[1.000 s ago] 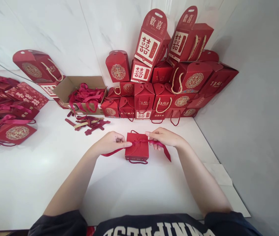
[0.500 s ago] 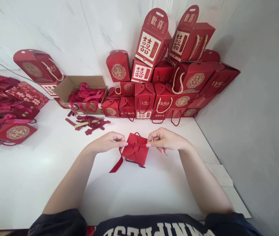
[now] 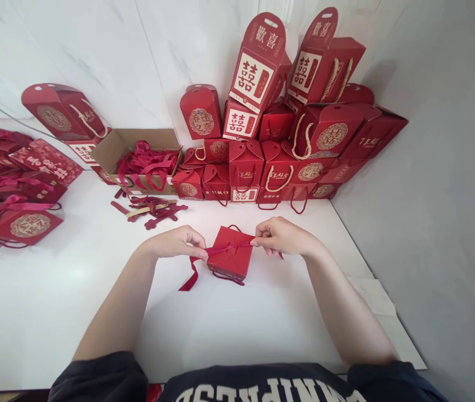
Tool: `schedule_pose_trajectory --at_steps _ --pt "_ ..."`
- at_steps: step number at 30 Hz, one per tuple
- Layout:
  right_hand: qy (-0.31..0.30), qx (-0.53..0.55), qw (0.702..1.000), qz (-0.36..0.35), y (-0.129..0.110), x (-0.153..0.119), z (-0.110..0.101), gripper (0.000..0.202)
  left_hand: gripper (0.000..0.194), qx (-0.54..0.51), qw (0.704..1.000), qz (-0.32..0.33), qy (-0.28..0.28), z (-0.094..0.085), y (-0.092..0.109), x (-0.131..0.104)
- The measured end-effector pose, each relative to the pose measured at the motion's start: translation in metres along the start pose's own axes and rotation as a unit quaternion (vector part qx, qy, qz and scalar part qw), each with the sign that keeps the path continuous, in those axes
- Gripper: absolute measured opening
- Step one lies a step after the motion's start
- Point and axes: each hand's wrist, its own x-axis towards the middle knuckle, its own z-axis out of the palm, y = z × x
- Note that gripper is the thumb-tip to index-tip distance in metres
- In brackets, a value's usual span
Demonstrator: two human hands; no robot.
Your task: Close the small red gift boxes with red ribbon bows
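Note:
A small red gift box (image 3: 237,259) with cord handles stands on the white table in front of me. A dark pink ribbon (image 3: 219,249) runs across its top, crossed or knotted near the middle. My left hand (image 3: 185,243) pinches the ribbon just off the box's left side, and a loose tail hangs down onto the table. On the other side, my right hand (image 3: 277,235) grips the ribbon's opposite end between thumb and fingers. The ribbon is stretched between both hands.
Behind, an open cardboard box (image 3: 137,181) holds a tangle of ribbons. Several red strips (image 3: 153,211) lie before it. Stacked red gift boxes (image 3: 248,162) line the wall at the back right. More ribboned boxes (image 3: 30,223) stand at the left. A grey wall (image 3: 438,195) bounds the right.
My hands have drawn apart, the left moving down and left, the right slightly right. More ribbon now shows between them, pulled straighter and tighter over the box top.

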Motion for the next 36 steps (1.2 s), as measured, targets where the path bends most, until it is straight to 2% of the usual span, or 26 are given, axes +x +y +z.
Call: schedule_pose_trajectory --at_steps 3,6,8,10,16,22,26,29,32,36 --pt "-0.005 0.017 1.000 0.000 0.003 0.002 0.000 0.028 0.018 -0.013 0.998 0.057 -0.012 -0.003 -0.001 -0.003" --pt "-0.005 0.022 1.000 -0.012 0.004 0.004 0.000 0.029 0.016 -0.038 0.991 0.123 0.033 0.000 -0.002 0.000" --pt "-0.008 0.022 1.000 -0.015 0.003 0.005 0.001 0.029 0.016 -0.079 0.984 0.144 0.069 0.005 -0.003 0.005" --pt "-0.012 0.024 1.000 -0.013 0.003 0.006 0.001 0.029 0.017 -0.135 0.976 0.150 0.085 0.011 -0.003 0.010" --pt "-0.019 0.036 0.999 -0.018 0.006 0.009 0.002 0.028 0.017 -0.265 0.953 0.125 0.076 0.028 0.004 0.019" --pt "-0.029 0.062 0.997 -0.037 0.010 0.010 -0.001 0.030 0.019 -0.253 0.956 0.087 0.121 0.036 0.008 0.026" --pt "-0.073 0.115 0.989 -0.050 0.011 0.009 -0.006 0.034 0.016 -0.232 0.961 0.072 0.133 0.038 0.010 0.026" --pt "-0.107 0.174 0.974 -0.100 0.009 0.007 -0.005 0.031 0.019 -0.210 0.965 0.063 0.145 0.037 0.014 0.026" --pt "-0.121 0.212 0.957 -0.156 0.007 0.008 0.001 0.027 0.023 -0.172 0.974 0.062 0.136 0.035 0.019 0.027" --pt "-0.122 0.221 0.953 -0.168 0.007 0.012 0.010 0.030 0.029 -0.126 0.983 0.079 0.109 0.032 0.025 0.032"
